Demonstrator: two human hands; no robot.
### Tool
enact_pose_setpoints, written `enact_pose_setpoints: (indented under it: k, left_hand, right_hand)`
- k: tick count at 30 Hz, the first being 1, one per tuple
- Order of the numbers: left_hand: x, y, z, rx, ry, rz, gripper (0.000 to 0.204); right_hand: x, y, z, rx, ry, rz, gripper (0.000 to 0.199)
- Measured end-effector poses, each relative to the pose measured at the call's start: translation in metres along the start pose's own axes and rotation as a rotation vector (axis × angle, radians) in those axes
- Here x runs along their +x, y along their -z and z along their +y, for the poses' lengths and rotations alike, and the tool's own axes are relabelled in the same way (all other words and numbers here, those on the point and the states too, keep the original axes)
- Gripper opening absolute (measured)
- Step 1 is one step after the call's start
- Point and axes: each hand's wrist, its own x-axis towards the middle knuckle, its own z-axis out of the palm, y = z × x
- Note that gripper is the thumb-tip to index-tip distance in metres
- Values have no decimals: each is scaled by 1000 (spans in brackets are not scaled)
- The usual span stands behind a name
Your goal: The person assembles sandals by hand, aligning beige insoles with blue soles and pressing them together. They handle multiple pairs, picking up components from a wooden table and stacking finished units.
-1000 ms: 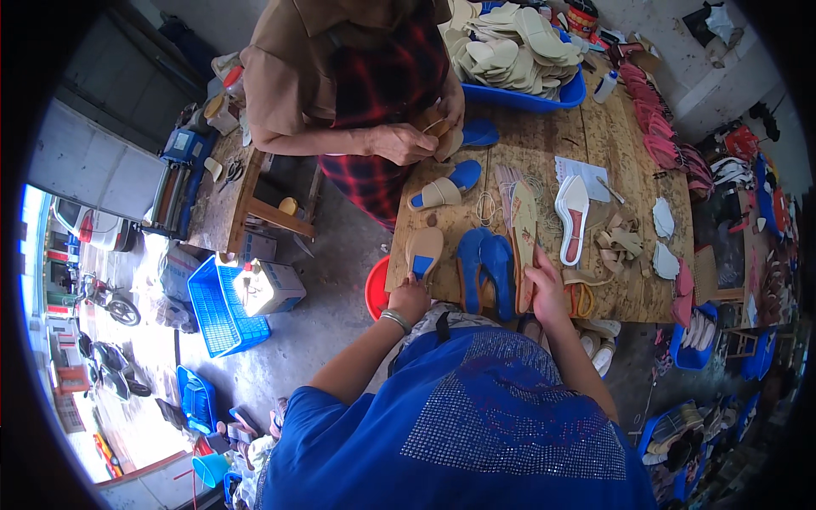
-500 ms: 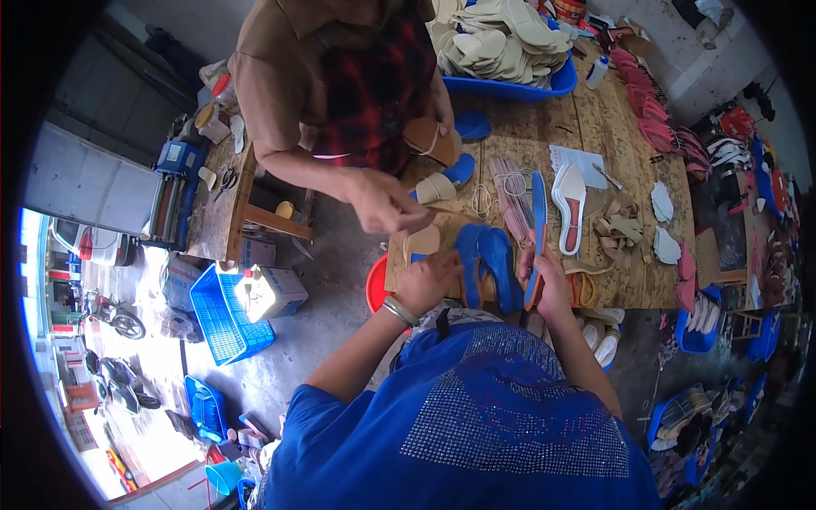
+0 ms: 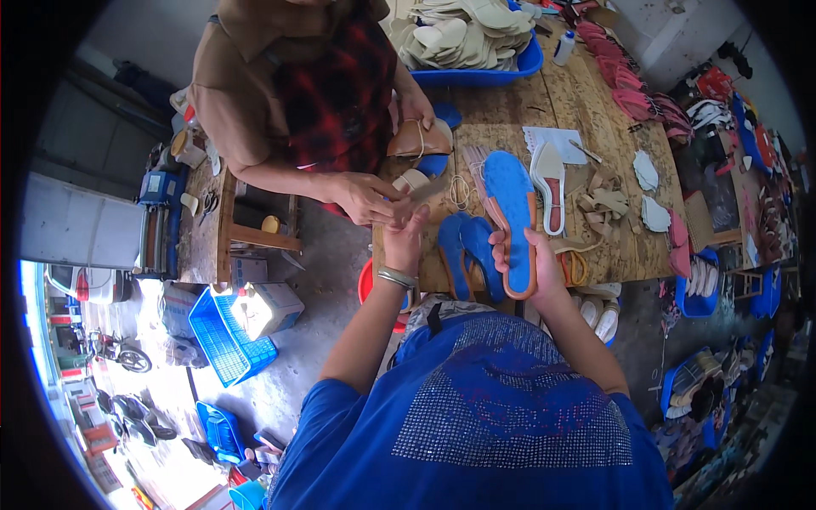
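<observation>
My right hand grips a shoe insole, blue on top with a brown heel and edge, its flat face tilted toward me. My left hand is raised at the table's near left edge, thumb stretched out and apart from the fingers. It meets a co-worker's hand, which partly hides its fingertips. A thin greyish piece shows beside these two hands, too blurred to name. Two more blue insoles lie on the table between my hands. The co-worker's other hand is at a brown insole with a cord around it.
On the wooden table lie a white sole, pinkish strips, loose beige scraps and orange-handled scissors. A blue tub piled with pale insoles stands at the back. A red bucket sits below the left edge.
The insole in my right hand has turned from edge-on to show its blue face. My left hand has moved from above the table insoles up to the co-worker's hand.
</observation>
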Motion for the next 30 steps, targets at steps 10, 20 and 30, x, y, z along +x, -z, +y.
enact_pose_setpoints:
  k: [10, 20, 30]
  left_hand:
    - [-25, -33, 2, -447, 584, -136, 20]
    - [-26, -35, 20, -464, 706, -339, 22]
    - [-24, -28, 18, 113, 503, -375, 17]
  right_hand:
    - [19, -19, 3, -567, 190, 255, 66]
    - [27, -7, -18, -942, 324, 250, 77]
    - [24, 7, -20, -681, 192, 225, 75]
